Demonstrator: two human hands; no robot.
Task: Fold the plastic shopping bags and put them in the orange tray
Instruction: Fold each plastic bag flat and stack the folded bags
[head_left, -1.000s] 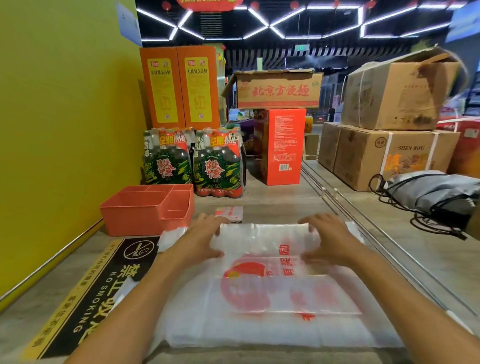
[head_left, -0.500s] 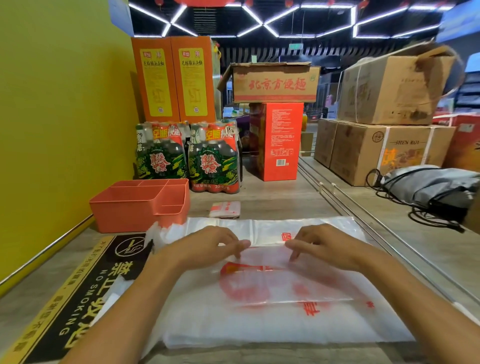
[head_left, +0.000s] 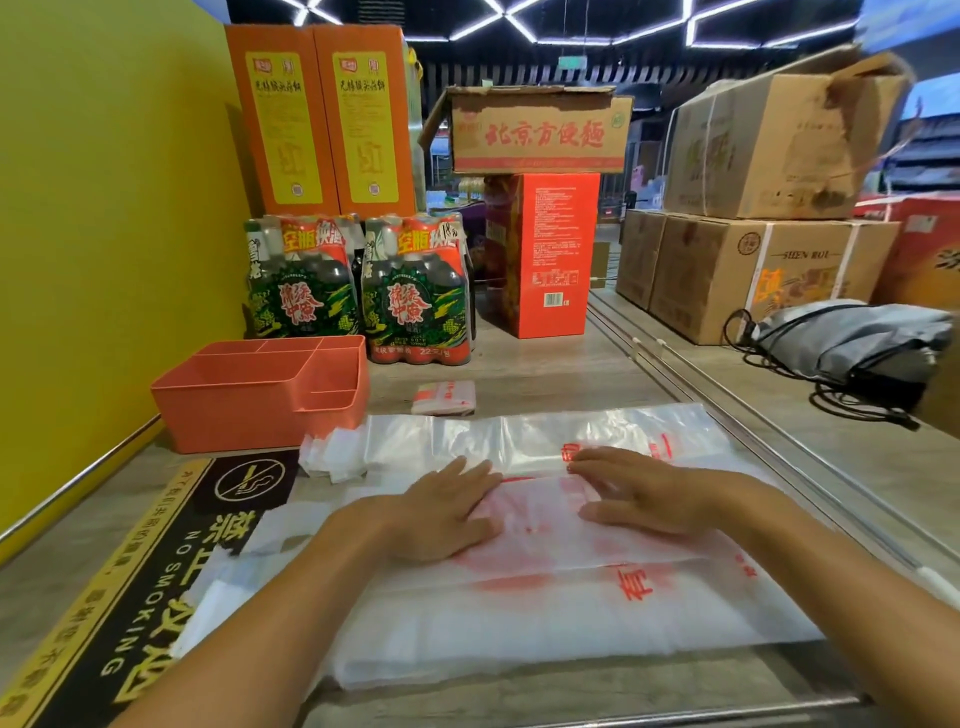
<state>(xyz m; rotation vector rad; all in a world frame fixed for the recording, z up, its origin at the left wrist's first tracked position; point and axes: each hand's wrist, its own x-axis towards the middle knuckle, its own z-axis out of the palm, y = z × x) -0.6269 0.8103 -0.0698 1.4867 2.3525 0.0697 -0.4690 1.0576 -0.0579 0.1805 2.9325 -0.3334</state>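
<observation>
A stack of clear plastic shopping bags (head_left: 545, 618) with red print lies flat on the counter in front of me. The top bag's far edge is folded toward me. My left hand (head_left: 441, 519) and my right hand (head_left: 639, 496) press flat on that folded flap, fingers straight, side by side. The orange tray (head_left: 249, 400), with several compartments, stands at the back left by the yellow wall. A small folded bag (head_left: 444, 397) lies on the counter just right of the tray, outside it.
Two shrink-wrapped bottle packs (head_left: 358, 296) stand behind the tray, a red carton (head_left: 550, 254) beside them. Cardboard boxes (head_left: 748, 270) and a grey drawstring bag (head_left: 852, 343) sit right of a metal rail (head_left: 691, 384). A black no-smoking sticker (head_left: 150, 582) covers the counter at left.
Both hands pulled the bag's far edge toward me, folding it over. They slid closer together and now press flat on the fold.
</observation>
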